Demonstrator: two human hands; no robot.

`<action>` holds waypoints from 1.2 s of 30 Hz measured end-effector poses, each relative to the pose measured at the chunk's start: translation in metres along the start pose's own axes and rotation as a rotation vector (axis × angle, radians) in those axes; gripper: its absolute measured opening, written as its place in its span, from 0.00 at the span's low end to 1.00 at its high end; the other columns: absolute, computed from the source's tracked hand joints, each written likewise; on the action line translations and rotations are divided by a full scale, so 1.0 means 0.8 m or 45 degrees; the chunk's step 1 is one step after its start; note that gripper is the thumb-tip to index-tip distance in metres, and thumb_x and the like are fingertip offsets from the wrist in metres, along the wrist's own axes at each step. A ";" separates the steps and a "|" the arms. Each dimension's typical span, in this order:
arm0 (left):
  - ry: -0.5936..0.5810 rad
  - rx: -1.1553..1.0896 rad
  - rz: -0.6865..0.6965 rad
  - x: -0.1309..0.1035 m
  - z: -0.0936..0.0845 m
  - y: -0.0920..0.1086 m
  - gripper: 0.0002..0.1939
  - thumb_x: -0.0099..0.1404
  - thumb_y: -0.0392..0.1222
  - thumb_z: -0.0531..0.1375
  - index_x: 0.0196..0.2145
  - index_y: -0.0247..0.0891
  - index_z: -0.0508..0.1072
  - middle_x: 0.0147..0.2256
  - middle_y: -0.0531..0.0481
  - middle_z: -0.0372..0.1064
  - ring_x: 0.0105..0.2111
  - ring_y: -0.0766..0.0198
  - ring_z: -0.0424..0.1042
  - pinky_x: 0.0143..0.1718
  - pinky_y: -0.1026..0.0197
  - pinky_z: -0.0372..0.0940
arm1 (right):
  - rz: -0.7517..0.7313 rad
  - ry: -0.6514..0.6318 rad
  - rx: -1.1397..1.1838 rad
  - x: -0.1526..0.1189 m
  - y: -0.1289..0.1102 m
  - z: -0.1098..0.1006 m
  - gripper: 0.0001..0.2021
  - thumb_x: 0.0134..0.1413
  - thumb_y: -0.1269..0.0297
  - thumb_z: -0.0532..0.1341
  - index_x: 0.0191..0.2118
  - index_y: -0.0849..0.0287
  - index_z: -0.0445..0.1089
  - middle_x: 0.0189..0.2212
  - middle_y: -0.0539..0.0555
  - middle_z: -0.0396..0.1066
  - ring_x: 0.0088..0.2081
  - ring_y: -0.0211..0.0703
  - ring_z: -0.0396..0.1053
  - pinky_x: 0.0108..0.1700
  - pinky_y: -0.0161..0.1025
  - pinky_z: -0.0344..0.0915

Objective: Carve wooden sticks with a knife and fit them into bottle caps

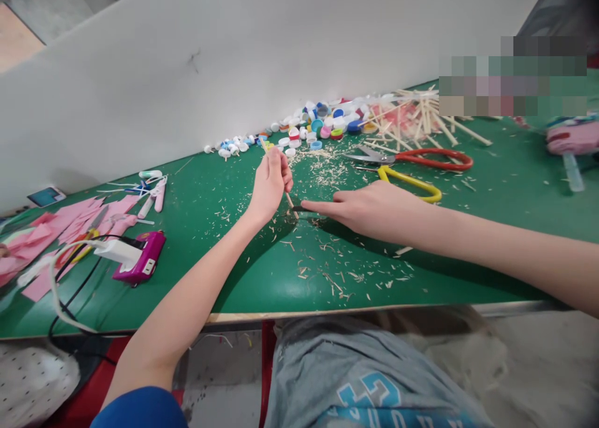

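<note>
Green worktop, caps along far edge, shavings toward near edge: left hand pinches stick mid-worktop; right hand grips dark blade against stick's lower end.

On the flat green table lie thin pale shavings, round colourful plastic caps, pale wooden sticks, red-handled metal scissors and a purple plastic socket box.

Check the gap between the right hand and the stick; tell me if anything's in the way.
Only the dark blade that the right hand holds, its tip at the lower end of the stick. Nothing else visible intervenes; the red-handled scissors lie beyond the right hand.
</note>
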State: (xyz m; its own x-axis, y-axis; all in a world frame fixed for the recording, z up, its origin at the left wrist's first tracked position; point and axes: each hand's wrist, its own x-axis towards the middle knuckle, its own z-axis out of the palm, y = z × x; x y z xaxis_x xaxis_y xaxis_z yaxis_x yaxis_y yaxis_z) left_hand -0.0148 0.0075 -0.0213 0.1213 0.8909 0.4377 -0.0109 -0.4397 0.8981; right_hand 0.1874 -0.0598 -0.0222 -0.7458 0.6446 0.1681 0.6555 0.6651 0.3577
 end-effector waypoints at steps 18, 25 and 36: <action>-0.002 -0.008 0.011 0.002 -0.001 -0.003 0.20 0.76 0.54 0.46 0.28 0.42 0.58 0.19 0.60 0.49 0.16 0.73 0.54 0.20 0.65 0.57 | -0.058 0.031 0.042 0.002 0.005 0.000 0.32 0.62 0.72 0.50 0.71 0.47 0.55 0.30 0.51 0.69 0.20 0.34 0.49 0.22 0.37 0.37; -0.004 -0.033 0.013 0.003 0.000 -0.005 0.20 0.76 0.54 0.46 0.28 0.42 0.58 0.19 0.60 0.49 0.16 0.74 0.53 0.19 0.66 0.56 | -0.071 0.014 0.077 0.002 0.006 0.004 0.33 0.61 0.72 0.51 0.71 0.46 0.56 0.29 0.50 0.69 0.19 0.35 0.48 0.22 0.37 0.36; -0.030 0.083 0.112 -0.007 0.002 0.004 0.24 0.69 0.65 0.52 0.27 0.42 0.60 0.19 0.59 0.52 0.18 0.72 0.57 0.22 0.64 0.58 | -0.020 -0.026 0.029 -0.003 -0.001 -0.015 0.31 0.65 0.73 0.48 0.70 0.45 0.56 0.31 0.51 0.70 0.21 0.34 0.46 0.25 0.39 0.40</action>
State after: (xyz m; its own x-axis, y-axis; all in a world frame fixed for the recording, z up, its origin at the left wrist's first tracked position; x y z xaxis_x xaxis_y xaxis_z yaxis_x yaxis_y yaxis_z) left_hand -0.0138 0.0008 -0.0210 0.1459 0.8458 0.5132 0.0416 -0.5235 0.8510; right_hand 0.1872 -0.0664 -0.0117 -0.7536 0.6414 0.1438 0.6464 0.6835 0.3391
